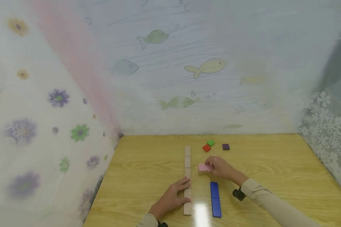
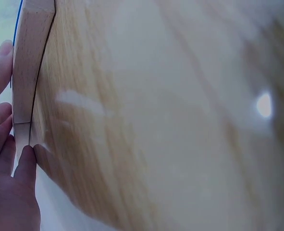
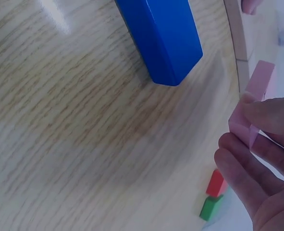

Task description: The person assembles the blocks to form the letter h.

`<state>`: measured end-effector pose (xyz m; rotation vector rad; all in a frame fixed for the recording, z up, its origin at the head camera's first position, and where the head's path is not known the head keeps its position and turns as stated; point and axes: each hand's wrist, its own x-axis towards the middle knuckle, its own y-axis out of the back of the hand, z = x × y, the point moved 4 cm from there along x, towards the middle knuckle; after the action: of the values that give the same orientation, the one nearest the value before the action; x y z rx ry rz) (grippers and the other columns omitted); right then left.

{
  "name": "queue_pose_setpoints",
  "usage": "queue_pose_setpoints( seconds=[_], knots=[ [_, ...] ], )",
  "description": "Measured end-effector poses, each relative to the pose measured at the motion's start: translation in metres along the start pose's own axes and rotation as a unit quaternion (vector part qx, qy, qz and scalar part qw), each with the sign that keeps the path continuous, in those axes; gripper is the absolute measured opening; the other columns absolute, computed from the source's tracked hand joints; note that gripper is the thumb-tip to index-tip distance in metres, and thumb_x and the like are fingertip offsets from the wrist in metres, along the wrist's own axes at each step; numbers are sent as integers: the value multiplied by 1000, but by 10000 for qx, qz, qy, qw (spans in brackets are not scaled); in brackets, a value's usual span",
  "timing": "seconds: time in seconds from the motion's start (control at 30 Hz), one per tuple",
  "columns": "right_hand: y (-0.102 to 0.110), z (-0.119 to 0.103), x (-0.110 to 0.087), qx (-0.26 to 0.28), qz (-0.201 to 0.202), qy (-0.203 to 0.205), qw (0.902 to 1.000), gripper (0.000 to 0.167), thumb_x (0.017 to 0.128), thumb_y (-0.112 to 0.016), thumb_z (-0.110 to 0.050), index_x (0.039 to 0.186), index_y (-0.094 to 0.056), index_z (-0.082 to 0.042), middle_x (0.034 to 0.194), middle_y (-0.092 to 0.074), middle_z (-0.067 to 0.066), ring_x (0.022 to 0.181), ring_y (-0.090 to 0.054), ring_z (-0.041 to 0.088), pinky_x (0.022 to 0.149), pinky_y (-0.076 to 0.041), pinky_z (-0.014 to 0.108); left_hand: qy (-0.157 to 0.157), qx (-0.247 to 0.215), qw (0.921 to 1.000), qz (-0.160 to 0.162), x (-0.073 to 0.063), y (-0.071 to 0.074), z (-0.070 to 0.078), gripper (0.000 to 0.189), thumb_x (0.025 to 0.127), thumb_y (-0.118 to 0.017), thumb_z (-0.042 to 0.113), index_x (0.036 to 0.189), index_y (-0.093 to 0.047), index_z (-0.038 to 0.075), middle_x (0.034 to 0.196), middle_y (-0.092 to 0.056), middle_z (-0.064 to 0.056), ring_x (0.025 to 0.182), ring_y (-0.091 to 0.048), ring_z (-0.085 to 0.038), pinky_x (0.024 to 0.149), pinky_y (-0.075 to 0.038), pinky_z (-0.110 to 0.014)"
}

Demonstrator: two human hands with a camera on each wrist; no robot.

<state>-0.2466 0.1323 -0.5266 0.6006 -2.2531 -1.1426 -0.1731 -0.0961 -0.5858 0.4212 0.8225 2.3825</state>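
A pink block [image 1: 204, 167] is pinched between the thumb and fingers of my right hand [image 1: 222, 167], a short way right of a line of plain wooden blocks [image 1: 187, 161]. In the right wrist view the thumb presses one face of the pink block [image 3: 260, 79], with fingers behind and below it. My left hand [image 1: 170, 198] lies at the near half of the wooden line, its thumb and fingers spread along it. The left wrist view has fingertips touching the side and top of the wooden blocks [image 2: 32, 67].
Two blue blocks [image 1: 215, 198] lie end to end, right of the wooden line. Farther back are a red block [image 1: 206, 148], a green block [image 1: 210, 143] and a dark purple block [image 1: 225, 147]. A wall with painted fish [image 1: 206, 66] stands behind the wood-grain table [image 1: 142, 160].
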Motion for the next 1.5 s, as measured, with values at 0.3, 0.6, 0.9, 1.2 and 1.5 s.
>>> queue_pose_setpoints(
  seconds=[0.3, 0.6, 0.9, 1.2, 1.5],
  knots=[
    [-14, 3, 5, 2, -182, -85, 9998, 23, 74, -65, 5, 96, -67, -2, 88, -64, 4, 72, -53, 10, 62, -50, 26, -3, 22, 10000, 36, -2, 2, -1, 62, 83, -71, 34, 134, -52, 3, 147, -39, -3, 139, -29, -22, 110, -30, -42],
    [-29, -1, 15, 146, -183, -178, 9996, 24, 72, -66, 6, 94, -67, -2, 88, -64, 3, 74, -54, 12, 64, -50, 27, -101, 30, 9999, 67, -4, 5, 0, 61, 83, -72, 31, 133, -53, 1, 146, -40, -5, 138, -30, -24, 109, -31, -41],
    [-31, 1, 13, 153, -351, -532, 9979, 23, 75, -70, 0, 98, -67, -2, 89, -63, 2, 74, -53, 12, 64, -50, 28, -82, 29, 9999, 55, 2, -2, -3, 63, 83, -71, 37, 133, -53, 3, 148, -38, -3, 139, -28, -21, 110, -29, -42],
    [-34, 1, 15, 215, -416, -487, 9977, 25, 73, -69, 1, 98, -66, -2, 89, -62, 1, 73, -51, 11, 62, -48, 27, -9, 32, 10000, 64, 2, -1, 1, 62, 83, -72, 34, 133, -53, 3, 147, -39, -2, 138, -30, -22, 109, -30, -41],
    [-40, 5, 18, 270, -357, -500, 9977, 24, 71, -71, 2, 94, -67, -2, 87, -62, 1, 70, -51, 10, 59, -47, 24, 96, -22, 9999, 43, 0, 1, 0, 62, 83, -72, 34, 134, -53, 4, 148, -38, -2, 138, -29, -22, 110, -29, -42]
  ],
)
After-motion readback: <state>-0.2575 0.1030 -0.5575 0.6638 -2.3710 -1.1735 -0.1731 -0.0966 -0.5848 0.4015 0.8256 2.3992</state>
